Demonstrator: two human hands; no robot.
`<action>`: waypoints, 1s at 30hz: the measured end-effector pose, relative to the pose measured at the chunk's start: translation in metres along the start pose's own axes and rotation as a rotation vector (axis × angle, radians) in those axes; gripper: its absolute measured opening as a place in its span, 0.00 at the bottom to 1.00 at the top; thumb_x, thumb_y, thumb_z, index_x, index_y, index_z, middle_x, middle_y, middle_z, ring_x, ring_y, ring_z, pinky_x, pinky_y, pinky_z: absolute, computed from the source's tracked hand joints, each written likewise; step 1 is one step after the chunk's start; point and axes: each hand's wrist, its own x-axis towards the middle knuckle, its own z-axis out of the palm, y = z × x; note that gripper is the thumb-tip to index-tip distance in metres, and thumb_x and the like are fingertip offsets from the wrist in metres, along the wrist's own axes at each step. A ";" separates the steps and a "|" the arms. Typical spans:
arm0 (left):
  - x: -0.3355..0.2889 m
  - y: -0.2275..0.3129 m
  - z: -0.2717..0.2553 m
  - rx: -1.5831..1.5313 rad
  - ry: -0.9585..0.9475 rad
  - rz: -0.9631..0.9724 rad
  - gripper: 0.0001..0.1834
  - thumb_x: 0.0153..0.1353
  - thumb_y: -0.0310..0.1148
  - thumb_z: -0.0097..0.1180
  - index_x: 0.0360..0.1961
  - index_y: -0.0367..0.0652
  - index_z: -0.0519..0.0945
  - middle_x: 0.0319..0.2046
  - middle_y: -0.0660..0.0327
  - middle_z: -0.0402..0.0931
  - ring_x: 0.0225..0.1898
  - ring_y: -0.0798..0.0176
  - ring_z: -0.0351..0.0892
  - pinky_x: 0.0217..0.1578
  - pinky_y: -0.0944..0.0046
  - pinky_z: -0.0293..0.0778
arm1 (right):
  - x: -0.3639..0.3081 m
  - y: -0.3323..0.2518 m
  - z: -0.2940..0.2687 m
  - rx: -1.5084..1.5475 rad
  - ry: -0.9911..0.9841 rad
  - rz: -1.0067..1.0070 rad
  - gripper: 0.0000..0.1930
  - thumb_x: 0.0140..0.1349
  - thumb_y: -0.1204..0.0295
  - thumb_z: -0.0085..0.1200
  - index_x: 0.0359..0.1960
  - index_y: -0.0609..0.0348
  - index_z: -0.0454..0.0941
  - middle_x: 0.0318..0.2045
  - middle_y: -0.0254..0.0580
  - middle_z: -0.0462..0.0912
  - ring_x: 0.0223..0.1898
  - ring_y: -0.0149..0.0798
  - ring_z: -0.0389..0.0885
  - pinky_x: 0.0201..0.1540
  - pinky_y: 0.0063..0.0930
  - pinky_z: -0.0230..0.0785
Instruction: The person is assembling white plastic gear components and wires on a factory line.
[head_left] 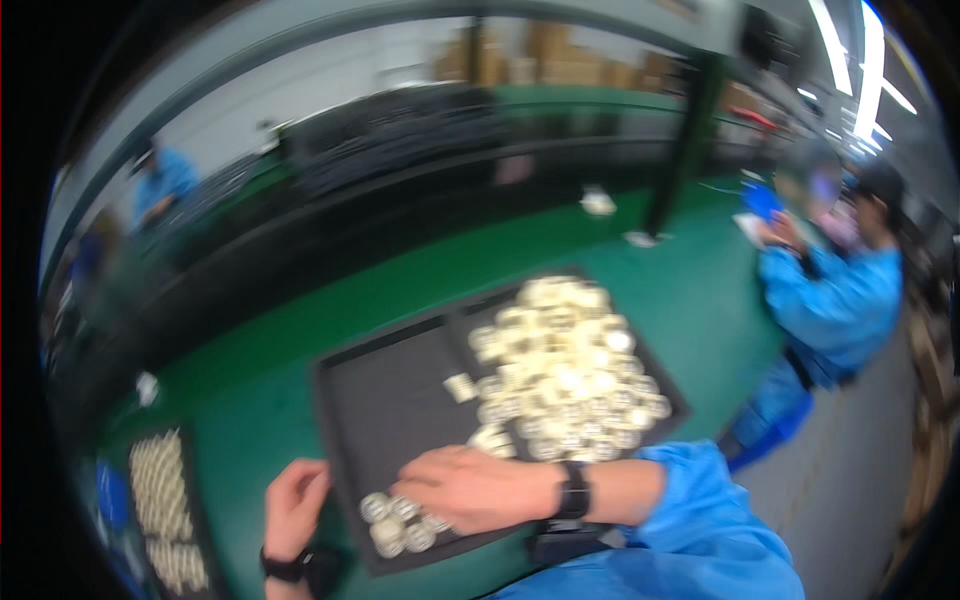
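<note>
A black tray (385,400) lies on the green bench, split by a low divider. Its right part carries a large heap of small cream-white round parts (570,370) with metallic-looking faces. My right hand (465,488) lies palm down over the tray's near side, its fingers stretched toward a small cluster of the same round parts (392,530). Fingertips there are blurred and partly hidden. Just outside the tray's left edge is my left hand (295,500), fingers curled in, with nothing visible in them. Both wrists wear dark bands.
Another dark tray (160,490) with rows of cream parts sits at left, beside a blue object (111,495). A green post (685,150) rises from the bench. At right a person in blue (835,290) works; another person (163,185) is at far left.
</note>
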 end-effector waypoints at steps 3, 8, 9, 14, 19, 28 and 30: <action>0.008 -0.013 0.006 0.106 -0.038 0.104 0.08 0.66 0.28 0.53 0.43 0.36 0.78 0.36 0.65 0.78 0.37 0.73 0.75 0.40 0.71 0.73 | -0.005 0.007 0.000 -0.062 -0.032 0.011 0.20 0.54 0.74 0.56 0.51 0.61 0.73 0.44 0.47 0.77 0.44 0.48 0.79 0.46 0.38 0.74; 0.013 -0.009 0.005 -0.187 -0.051 -0.109 0.11 0.67 0.31 0.51 0.46 0.37 0.76 0.38 0.62 0.79 0.39 0.71 0.79 0.40 0.70 0.75 | 0.005 -0.012 -0.019 -0.116 -0.053 0.059 0.17 0.49 0.75 0.61 0.43 0.61 0.78 0.39 0.43 0.79 0.37 0.45 0.80 0.41 0.35 0.73; 0.014 -0.008 -0.004 -0.185 -0.028 -0.107 0.11 0.67 0.31 0.51 0.46 0.37 0.76 0.38 0.62 0.79 0.39 0.71 0.79 0.40 0.70 0.75 | 0.008 -0.012 -0.018 -0.109 -0.053 0.059 0.17 0.49 0.75 0.61 0.44 0.61 0.78 0.39 0.43 0.79 0.38 0.45 0.80 0.41 0.35 0.73; 0.050 -0.028 -0.060 0.280 0.400 0.047 0.14 0.60 0.30 0.53 0.47 0.35 0.76 0.39 0.57 0.79 0.38 0.65 0.81 0.39 0.66 0.76 | 0.016 -0.017 -0.012 -0.109 -0.080 0.044 0.19 0.49 0.74 0.62 0.45 0.60 0.77 0.39 0.43 0.78 0.38 0.45 0.79 0.41 0.35 0.74; 0.114 -0.038 -0.120 0.679 0.646 -0.116 0.23 0.54 0.36 0.58 0.48 0.34 0.76 0.48 0.45 0.74 0.51 0.49 0.75 0.52 0.56 0.71 | 0.020 -0.022 -0.017 -0.134 -0.064 0.051 0.18 0.46 0.76 0.63 0.43 0.61 0.77 0.38 0.45 0.80 0.37 0.47 0.80 0.38 0.35 0.75; 0.195 -0.071 -0.177 0.669 0.994 -0.500 0.28 0.52 0.34 0.59 0.51 0.30 0.68 0.55 0.40 0.62 0.57 0.39 0.64 0.57 0.50 0.68 | 0.019 -0.027 -0.024 -0.093 -0.081 0.118 0.13 0.57 0.72 0.55 0.44 0.61 0.76 0.40 0.48 0.77 0.41 0.49 0.77 0.44 0.38 0.71; 0.222 -0.084 -0.194 0.687 1.119 -0.606 0.26 0.52 0.34 0.59 0.50 0.32 0.68 0.54 0.41 0.62 0.54 0.43 0.67 0.53 0.51 0.71 | 0.019 -0.026 -0.028 -0.102 -0.107 0.143 0.17 0.54 0.76 0.59 0.46 0.63 0.77 0.44 0.50 0.78 0.42 0.51 0.78 0.45 0.38 0.72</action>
